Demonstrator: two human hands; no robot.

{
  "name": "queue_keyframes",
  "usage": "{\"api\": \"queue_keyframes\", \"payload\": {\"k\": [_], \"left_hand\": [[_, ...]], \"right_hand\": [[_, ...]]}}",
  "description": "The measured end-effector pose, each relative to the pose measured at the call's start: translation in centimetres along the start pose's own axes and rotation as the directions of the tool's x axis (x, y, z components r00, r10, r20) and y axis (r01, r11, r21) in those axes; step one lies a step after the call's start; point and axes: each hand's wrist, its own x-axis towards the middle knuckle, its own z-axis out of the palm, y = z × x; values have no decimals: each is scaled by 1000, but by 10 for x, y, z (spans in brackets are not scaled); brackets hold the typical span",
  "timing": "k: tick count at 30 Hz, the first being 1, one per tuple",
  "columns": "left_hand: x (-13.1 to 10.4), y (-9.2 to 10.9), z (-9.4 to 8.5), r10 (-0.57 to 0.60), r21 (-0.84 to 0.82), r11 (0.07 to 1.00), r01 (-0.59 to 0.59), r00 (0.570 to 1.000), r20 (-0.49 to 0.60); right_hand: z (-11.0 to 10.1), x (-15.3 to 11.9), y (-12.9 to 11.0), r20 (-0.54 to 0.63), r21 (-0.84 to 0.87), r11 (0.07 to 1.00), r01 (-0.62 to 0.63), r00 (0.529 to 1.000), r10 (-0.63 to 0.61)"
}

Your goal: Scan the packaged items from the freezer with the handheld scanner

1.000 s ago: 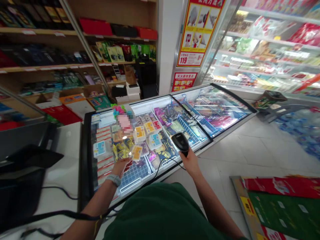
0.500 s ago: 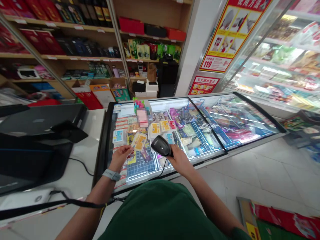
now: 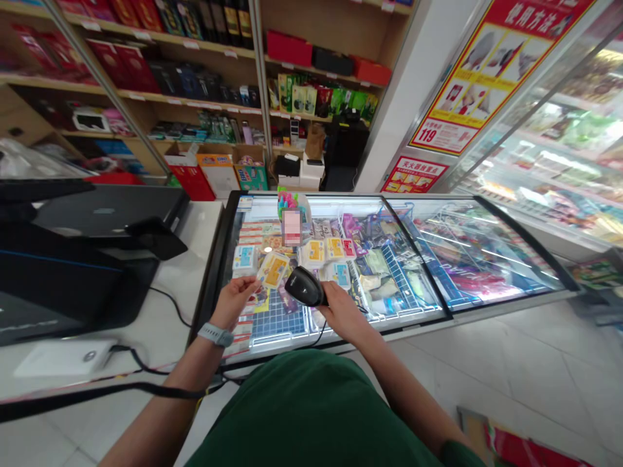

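Observation:
My left hand pinches the edge of a flat card-like pack with a yellow label, held up over the glass lid. In my right hand is a black handheld barcode scanner, its head turned left toward the pack and a small gap between them. A cable hangs down from the scanner. On the glass beyond stand stacks of similar packs: a yellow stack, another yellow stack, a blue stack and a blue stack at the left.
A glass-topped chest freezer holds wire baskets of packaged goods. Left of it is a white counter with a black machine and a white box. A colourful container stands on the glass. Stocked shelves line the back.
The view has shifted a little to the left. The scanner head has come slightly closer to the yellow-labelled pack, which stays in my left hand.

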Motion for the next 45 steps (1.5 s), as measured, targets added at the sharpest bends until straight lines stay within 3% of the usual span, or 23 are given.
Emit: {"api": "queue_keyframes", "payload": {"k": [16,27,33,45], "left_hand": [[8,-6,-11,-51,-74,996,48,998,-38],[55,-1,-41,-205,-124,976,179,947,-247],[69,-1,-40,-248,-82,969,234,928,-278],[76,-7,-39,-215,29,970,241,910,-354]], "right_hand": [[5,2,1,4,22,1000,3,1000,-3],[7,-9,4,-26,28,1000,-9,1000,10],[8,-15,10,-46,37,999,-24,999,25],[11,-18,10,-48,38,998,-53,997,55]]}}
